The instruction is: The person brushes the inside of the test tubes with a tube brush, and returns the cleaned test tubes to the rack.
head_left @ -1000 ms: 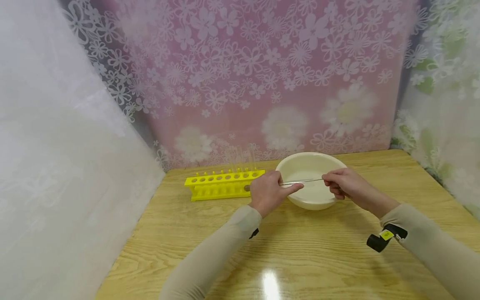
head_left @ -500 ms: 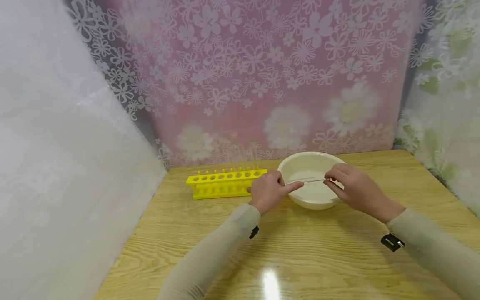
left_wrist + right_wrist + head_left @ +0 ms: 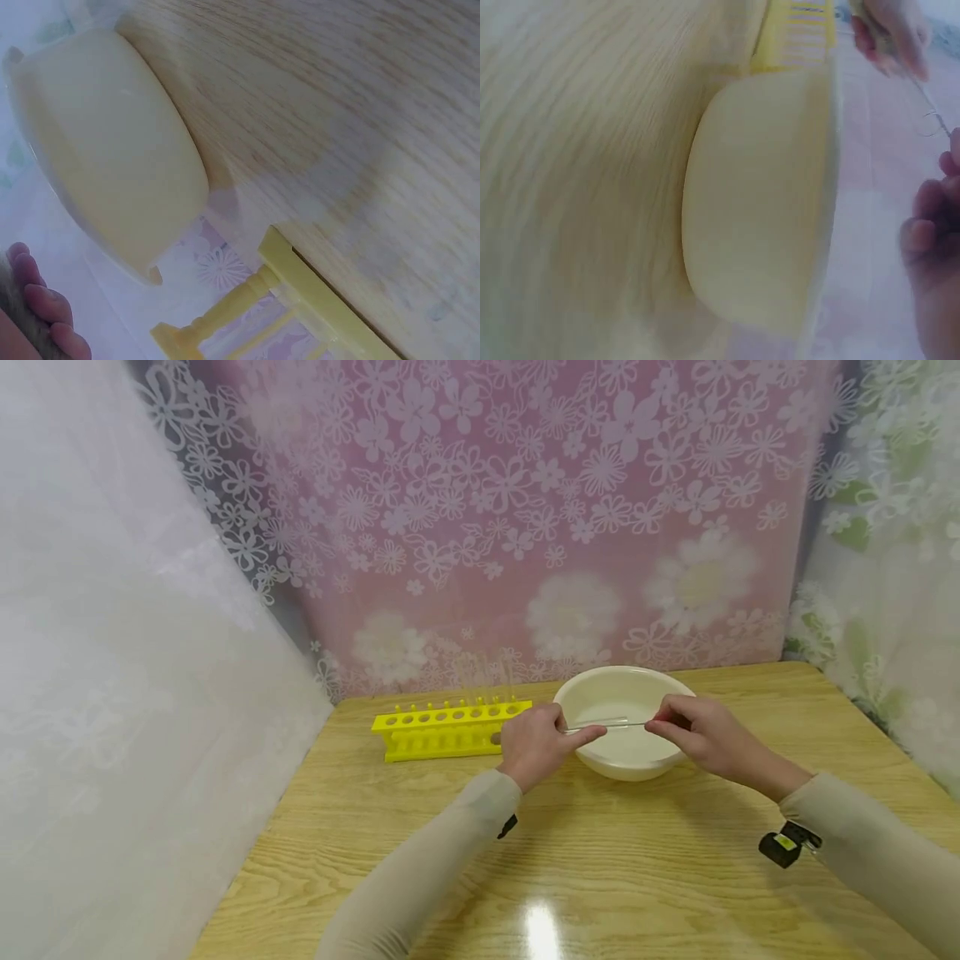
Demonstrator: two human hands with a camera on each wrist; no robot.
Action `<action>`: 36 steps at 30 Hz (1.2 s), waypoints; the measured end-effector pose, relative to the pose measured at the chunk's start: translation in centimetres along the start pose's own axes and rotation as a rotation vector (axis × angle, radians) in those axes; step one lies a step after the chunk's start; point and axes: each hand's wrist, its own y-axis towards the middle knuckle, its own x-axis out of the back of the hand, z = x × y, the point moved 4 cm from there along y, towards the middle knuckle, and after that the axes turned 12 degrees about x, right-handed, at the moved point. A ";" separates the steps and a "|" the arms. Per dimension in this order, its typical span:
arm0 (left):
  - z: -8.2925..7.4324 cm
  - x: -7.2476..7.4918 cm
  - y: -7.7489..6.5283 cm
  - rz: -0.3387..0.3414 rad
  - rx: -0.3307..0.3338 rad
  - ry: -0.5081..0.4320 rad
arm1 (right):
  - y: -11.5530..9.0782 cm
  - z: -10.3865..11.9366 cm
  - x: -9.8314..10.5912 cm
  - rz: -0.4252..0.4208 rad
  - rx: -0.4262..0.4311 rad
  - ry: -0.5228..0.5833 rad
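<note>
My left hand (image 3: pixel 536 743) grips a clear glass test tube (image 3: pixel 617 722), which lies nearly level above the cream basin (image 3: pixel 626 770). Its thumb stretches along the tube toward the mouth. A test tube brush is inside the tube; its thin twisted wire handle (image 3: pixel 938 121) comes out of the mouth. Between thumb and fingers, my right hand (image 3: pixel 701 735) pinches the end of that wire over the basin's right side. The left wrist view shows curled fingers (image 3: pixel 49 304) around the tube, with greyish bristles beside them. Most of the brush head is hidden by the left hand.
A yellow test tube rack (image 3: pixel 442 739) stands left of the basin, partly behind my left hand. Several clear tubes (image 3: pixel 483 677) rise upside down from pegs at its back right. Wooden table (image 3: pixel 600 860) lies beneath; floral curtains (image 3: pixel 525 527) hang behind and at both sides.
My right hand turned on the wire, its fingers lifting and regripping half a second ago and now pinching lower. My left hand and the tube have stayed almost in place.
</note>
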 end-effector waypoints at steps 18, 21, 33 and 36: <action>-0.1 -0.4 -0.1 -0.016 -0.005 0.040 | 0.1 -1.5 -0.5 0.039 -0.318 0.205; 0.3 -0.3 0.1 0.034 0.037 -0.016 | 0.4 -0.3 -0.3 0.007 0.053 -0.151; 0.9 -0.7 0.0 0.075 0.030 -0.027 | 0.3 1.6 -0.4 0.003 0.606 -0.551; 0.8 -0.5 -0.1 0.043 0.007 -0.003 | 0.2 1.4 -0.4 0.028 0.479 -0.429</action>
